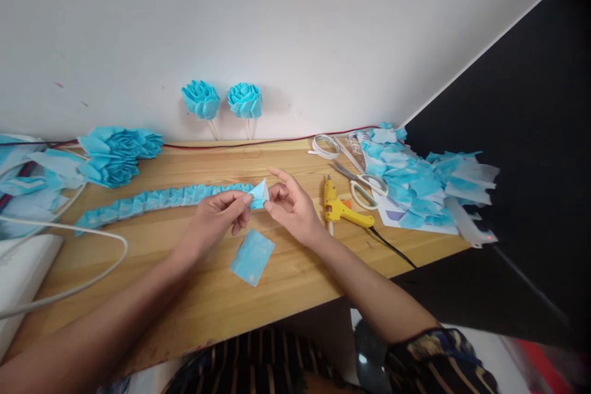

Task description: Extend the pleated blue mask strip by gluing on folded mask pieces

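Note:
Between my two hands is a small piece of blue paper (260,192) folded to a point at the top. My left hand (226,208) pinches its left side between thumb and fingers. At the lower right corner, the thumb and a finger of my right hand (290,206) grip it too, with the index finger raised. A long row of folded blue petals (152,199) lies behind my left hand, stretching to the left. Flat on the table below my hands rests a square of blue paper (252,257).
A yellow glue gun (339,209), scissors (364,188) and a roll of white tape (325,146) lie right, beside a heap of blue scraps (410,178). Two blue paper flowers on sticks (244,100) lean on the wall; more flowers (113,154) and a white cable (122,252) are left.

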A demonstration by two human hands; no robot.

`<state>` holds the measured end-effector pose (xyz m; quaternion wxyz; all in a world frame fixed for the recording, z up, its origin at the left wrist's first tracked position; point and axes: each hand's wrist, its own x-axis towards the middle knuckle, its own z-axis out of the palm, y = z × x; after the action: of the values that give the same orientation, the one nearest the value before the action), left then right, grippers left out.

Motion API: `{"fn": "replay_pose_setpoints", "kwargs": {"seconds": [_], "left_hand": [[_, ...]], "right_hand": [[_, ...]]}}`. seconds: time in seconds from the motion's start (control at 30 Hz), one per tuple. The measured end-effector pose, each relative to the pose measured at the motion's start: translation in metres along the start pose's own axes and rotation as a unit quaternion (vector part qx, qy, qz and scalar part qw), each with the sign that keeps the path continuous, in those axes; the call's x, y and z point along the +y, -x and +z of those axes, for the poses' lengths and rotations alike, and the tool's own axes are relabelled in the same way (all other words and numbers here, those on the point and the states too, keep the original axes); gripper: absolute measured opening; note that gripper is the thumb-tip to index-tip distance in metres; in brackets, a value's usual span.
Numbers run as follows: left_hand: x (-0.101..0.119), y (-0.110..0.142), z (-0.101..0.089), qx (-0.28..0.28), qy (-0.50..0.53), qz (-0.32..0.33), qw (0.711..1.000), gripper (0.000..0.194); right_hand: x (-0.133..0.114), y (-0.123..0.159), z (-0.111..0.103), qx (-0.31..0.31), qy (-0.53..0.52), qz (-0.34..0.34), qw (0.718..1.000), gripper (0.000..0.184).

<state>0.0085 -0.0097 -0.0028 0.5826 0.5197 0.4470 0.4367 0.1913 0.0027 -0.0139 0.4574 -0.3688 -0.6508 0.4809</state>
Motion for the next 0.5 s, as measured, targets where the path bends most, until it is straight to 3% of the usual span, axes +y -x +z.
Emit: {"fn": "replay_pose_setpoints", "kwargs": {"seconds": [0.2,0.5], "left_hand": [[-0.004,0.001,-0.001,-0.063,0.053,-0.017,0.997,0.03],[0.008,0.002,0.004,-0.007,-0.072,0.006,0.997,0.032]], "right_hand": [[-0.002,0.001,0.0,0.007,0.014,0.001,1.0,0.065],[-0.003,0.0,0.0,0.0,0.004,0.004,1.0,0.065]]}}
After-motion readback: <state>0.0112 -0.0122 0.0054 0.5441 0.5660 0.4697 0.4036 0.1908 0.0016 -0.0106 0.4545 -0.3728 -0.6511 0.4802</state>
